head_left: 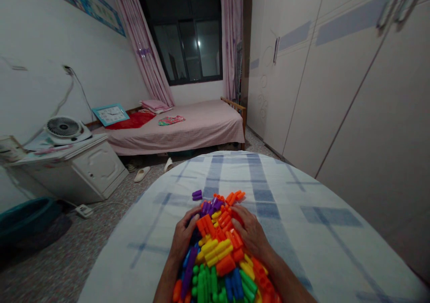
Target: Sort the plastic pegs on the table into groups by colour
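Left hand [184, 236]: fingers [192, 215] curled on plastic tube-block pile [218, 253], grip unclear; loose purple block [197, 195] just beyond. Pile sits at near edge of table [302, 231]. Right hand [251, 233]: fingers [239, 217] spread flat on pile. Risk: hand pressure could shove blocks over that edge onto floor [57, 258].

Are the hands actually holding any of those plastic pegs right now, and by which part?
No clear hold. The left hand and right hand rest curved on either side of the heap of plastic building pegs; whether either grips a single peg cannot be told.
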`<action>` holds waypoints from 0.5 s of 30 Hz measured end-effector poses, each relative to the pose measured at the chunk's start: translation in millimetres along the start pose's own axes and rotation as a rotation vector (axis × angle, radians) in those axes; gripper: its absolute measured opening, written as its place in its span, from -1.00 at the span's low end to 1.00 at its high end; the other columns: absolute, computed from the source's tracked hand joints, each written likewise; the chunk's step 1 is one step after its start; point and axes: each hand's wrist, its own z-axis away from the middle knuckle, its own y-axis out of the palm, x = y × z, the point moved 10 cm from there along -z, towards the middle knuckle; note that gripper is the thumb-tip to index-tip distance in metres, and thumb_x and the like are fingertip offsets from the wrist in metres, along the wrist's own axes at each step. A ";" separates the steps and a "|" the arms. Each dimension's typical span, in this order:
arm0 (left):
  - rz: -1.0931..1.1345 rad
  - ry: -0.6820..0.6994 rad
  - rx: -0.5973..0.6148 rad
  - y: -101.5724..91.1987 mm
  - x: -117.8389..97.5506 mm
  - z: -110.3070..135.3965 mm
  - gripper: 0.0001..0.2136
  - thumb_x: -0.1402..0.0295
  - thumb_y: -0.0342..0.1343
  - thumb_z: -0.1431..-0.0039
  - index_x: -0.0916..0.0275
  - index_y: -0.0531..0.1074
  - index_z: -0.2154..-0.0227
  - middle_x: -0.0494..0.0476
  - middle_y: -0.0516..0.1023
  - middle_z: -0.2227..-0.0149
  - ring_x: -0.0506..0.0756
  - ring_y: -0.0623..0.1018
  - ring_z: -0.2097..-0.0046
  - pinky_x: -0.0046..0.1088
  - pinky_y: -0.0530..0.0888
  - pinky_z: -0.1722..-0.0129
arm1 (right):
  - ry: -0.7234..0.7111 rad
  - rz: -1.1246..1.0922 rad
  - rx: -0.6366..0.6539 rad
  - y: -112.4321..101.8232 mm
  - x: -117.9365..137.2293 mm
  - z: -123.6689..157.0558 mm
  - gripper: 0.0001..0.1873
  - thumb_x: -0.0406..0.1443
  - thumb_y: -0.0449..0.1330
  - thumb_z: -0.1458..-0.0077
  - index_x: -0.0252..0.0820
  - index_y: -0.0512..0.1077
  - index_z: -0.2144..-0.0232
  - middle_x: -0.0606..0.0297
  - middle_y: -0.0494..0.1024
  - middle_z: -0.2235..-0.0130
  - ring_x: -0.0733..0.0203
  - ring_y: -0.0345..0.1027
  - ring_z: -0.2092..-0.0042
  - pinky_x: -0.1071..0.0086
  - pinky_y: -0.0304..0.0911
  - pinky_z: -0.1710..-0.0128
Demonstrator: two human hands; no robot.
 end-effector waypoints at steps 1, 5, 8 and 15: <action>0.001 0.000 0.001 0.0 0.3 -0.1 -0.60 0.08 0.09 -0.06 0.25 0.51 0.14 0.19 0.49 -0.03 0.22 0.40 -0.12 -0.23 0.22 -0.19 | -0.003 0.001 -0.001 0.3 -0.1 -0.1 -0.62 -0.25 -0.01 -0.16 -0.17 0.36 -0.02 0.16 0.40 -0.09 0.14 0.22 -0.14 0.16 0.09 -0.16; 0.008 0.002 0.004 0.1 0.7 -0.3 -0.60 0.09 0.08 -0.07 0.25 0.51 0.14 0.20 0.49 -0.03 0.22 0.39 -0.12 -0.21 0.21 -0.19 | -0.008 0.006 -0.008 0.3 -1.0 0.0 -0.62 -0.26 0.00 -0.16 -0.14 0.36 -0.01 0.18 0.41 -0.08 0.14 0.23 -0.13 0.17 0.10 -0.16; 0.009 0.004 0.005 0.0 1.0 -0.2 -0.60 0.09 0.08 -0.07 0.25 0.51 0.13 0.21 0.49 -0.03 0.23 0.39 -0.12 -0.19 0.20 -0.20 | -0.012 0.008 -0.011 -0.3 -1.2 0.2 -0.62 -0.27 0.01 -0.15 -0.15 0.36 -0.01 0.19 0.41 -0.08 0.15 0.23 -0.13 0.19 0.10 -0.16; 0.003 -0.001 0.005 0.5 2.4 -0.4 -0.61 0.10 0.08 -0.07 0.25 0.50 0.13 0.20 0.48 -0.03 0.23 0.39 -0.12 -0.19 0.20 -0.20 | 0.000 0.010 0.003 0.4 -1.4 -0.5 -0.61 -0.28 0.00 -0.14 -0.17 0.36 -0.01 0.19 0.41 -0.08 0.16 0.23 -0.13 0.19 0.09 -0.16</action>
